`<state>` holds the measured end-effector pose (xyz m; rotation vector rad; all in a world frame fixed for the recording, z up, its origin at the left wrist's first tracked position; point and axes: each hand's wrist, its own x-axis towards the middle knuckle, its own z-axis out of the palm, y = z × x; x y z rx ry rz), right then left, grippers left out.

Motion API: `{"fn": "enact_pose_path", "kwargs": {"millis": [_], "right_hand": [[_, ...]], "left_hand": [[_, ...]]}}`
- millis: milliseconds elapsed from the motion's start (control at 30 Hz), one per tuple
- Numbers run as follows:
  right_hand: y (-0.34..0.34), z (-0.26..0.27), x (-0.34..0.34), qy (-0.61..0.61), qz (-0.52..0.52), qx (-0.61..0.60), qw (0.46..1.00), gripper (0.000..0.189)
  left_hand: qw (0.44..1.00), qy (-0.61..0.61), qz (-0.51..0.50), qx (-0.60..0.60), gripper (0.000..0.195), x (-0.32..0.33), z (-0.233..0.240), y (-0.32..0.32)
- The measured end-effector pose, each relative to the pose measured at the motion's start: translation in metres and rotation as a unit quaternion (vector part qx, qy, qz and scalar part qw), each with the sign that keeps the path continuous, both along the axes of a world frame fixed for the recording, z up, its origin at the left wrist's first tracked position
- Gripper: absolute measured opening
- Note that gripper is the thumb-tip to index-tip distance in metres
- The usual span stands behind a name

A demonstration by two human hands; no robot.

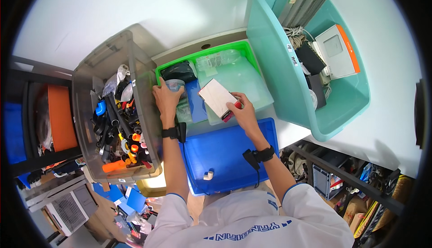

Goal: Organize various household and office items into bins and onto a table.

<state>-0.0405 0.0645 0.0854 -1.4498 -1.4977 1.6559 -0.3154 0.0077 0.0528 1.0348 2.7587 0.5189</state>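
Note:
My right hand (pixel 244 114) holds a small white cardboard box (pixel 217 96) with a pink and red side, tilted above a green tray. My left hand (pixel 167 101) spreads thumb and fingers around a clear round plastic container (pixel 175 84), which lies at the left of the green tray (pixel 248 47). Behind that container is a dark plastic-wrapped package (pixel 179 71). A clear plastic bottle (pixel 219 59) lies along the tray's back, and pale translucent plastic folders (pixel 246 75) cover its right part. Between hands and folders shows a blue flat item (pixel 196 102).
Close to my body, a blue tray (pixel 229 153) holds a cream pipe elbow (pixel 208 175). On the left stands a grey translucent bin (pixel 145 113) of pipe fittings. On the right, a tall teal bin (pixel 270 65) holds a heater (pixel 300 6), cables and a white-orange box (pixel 337 52).

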Motion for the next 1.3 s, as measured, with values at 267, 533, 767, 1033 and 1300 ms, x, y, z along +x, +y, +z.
{"fn": "enact_pose_path", "kwargs": {"millis": [267, 533, 767, 1033, 1300], "right_hand": [[-0.004, -0.006, -0.007, 0.027, -0.004, -0.002, 1.0, 0.05], [-0.005, 0.017, -0.042, 0.029, 0.014, 0.097, 0.995, 0.047], [-0.03, -0.004, -0.121, 0.016, 0.095, 0.25, 0.963, 0.045], [-0.052, -0.039, -0.165, -0.105, 0.31, 0.349, 0.878, 0.071], [-0.041, -0.051, -0.169, -0.048, 0.331, 0.333, 0.882, 0.07]], "left_hand": [[0.999, -0.009, -0.025, 0.034, 0.08, 0.011, 0.002, -0.036], [0.977, 0.024, 0.04, 0.208, 0.068, 0.105, 0.057, -0.103], [0.982, -0.033, 0.058, 0.174, 0.067, 0.146, 0.086, -0.177], [0.977, -0.083, 0.012, 0.195, 0.068, 0.156, 0.086, -0.206], [0.971, -0.07, 0.009, 0.229, 0.072, 0.164, 0.081, -0.226]]}}
